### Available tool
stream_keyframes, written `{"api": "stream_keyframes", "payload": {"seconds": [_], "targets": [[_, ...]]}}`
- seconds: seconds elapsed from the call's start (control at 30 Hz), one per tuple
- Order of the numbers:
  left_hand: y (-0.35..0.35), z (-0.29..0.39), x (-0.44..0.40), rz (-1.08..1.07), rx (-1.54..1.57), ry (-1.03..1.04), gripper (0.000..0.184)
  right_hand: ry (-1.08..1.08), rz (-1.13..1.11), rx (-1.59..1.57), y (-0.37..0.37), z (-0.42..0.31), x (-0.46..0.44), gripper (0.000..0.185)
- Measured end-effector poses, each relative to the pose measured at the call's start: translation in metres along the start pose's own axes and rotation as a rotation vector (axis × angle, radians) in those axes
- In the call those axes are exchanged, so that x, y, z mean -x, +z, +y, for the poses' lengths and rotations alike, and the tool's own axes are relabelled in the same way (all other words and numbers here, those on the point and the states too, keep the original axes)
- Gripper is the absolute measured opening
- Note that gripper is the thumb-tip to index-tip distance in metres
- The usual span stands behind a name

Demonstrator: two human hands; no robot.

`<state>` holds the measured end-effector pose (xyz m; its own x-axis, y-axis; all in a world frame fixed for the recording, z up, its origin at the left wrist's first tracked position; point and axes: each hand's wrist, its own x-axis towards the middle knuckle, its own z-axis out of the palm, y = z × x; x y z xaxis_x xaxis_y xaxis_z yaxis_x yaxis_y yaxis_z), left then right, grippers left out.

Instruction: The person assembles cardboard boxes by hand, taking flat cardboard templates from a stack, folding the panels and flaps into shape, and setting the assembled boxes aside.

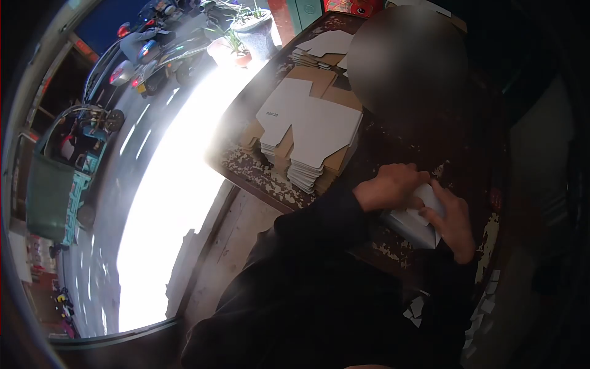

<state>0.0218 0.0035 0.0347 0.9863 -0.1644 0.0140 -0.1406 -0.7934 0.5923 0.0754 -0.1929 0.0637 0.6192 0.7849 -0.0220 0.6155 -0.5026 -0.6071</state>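
A small white cardboard box lies on the dark table close to my body, its upper flaps partly covered by my fingers. Over its far side bends my left hand, fingers curled onto the box's top. My right hand grips the same box from the right, thumb and fingers bent around its edge. Exactly what the fingertips press is hidden. To the left of the hands is a stack of flat, die-cut white and brown cardboard blanks, with small printing on the top one.
More flat blanks lie farther back on the worn, peeling table. A round blurred patch covers the table's far part. Potted plants stand beyond the left edge. Outside are a sunlit street, motorbikes and a green three-wheeler. White scraps lie below right.
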Motion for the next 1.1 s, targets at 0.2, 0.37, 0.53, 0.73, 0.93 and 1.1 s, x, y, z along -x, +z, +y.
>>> {"api": "stream_keyframes", "payload": {"seconds": [0.2, 0.37, 0.53, 0.73, 0.93, 1.1], "targets": [[-0.001, 0.006, -0.001, 0.017, -0.084, -0.036, 0.05, -0.019, 0.03, 0.114, 0.002, -0.003, -0.001, 0.057], [-0.004, 0.01, 0.0, 0.005, -0.143, -0.034, 0.048, -0.018, 0.056, 0.227, 0.006, -0.002, -0.003, 0.055], [-0.003, 0.008, 0.001, -0.022, -0.068, -0.048, 0.047, -0.014, 0.017, 0.2, 0.006, 0.006, -0.003, 0.039], [0.011, -0.013, 0.003, 0.095, 0.265, 0.072, 0.041, -0.028, 0.004, 0.001, 0.001, 0.021, -0.004, 0.027], [0.003, 0.0, 0.004, 0.033, 0.346, -0.019, 0.037, -0.103, 0.034, -0.127, 0.005, 0.033, 0.0, 0.027], [0.006, 0.004, 0.005, 0.06, 0.409, -0.068, 0.036, -0.017, -0.09, -0.107, -0.003, 0.023, -0.002, 0.029]]}}
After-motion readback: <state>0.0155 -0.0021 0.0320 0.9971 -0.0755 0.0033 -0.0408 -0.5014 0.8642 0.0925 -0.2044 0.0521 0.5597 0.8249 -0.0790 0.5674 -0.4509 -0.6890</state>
